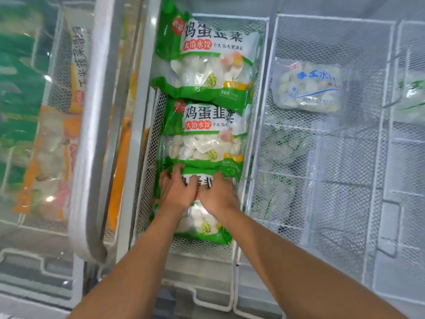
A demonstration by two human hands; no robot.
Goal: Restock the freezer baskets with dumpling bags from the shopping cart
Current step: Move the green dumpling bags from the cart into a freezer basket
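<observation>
Both hands are laid side by side on the nearest bag (202, 224) in the middle basket (257, 125): the left hand (178, 189) and right hand (217, 194) are pressed flat on its top part, fingers relaxed and slightly apart. Beyond it, a second bag (207, 132) and a third bag (207, 56) are seen overlapping in a row. In the right basket (388, 93) a clear bag (308, 88) is lying.

Green-and-white dumpling bags (207, 125) with red label bands and black lettering, white wire-mesh basket (257, 111), pale translucent bag (308, 88) with blue script, orange-and-white bags (55, 157) behind glass
</observation>
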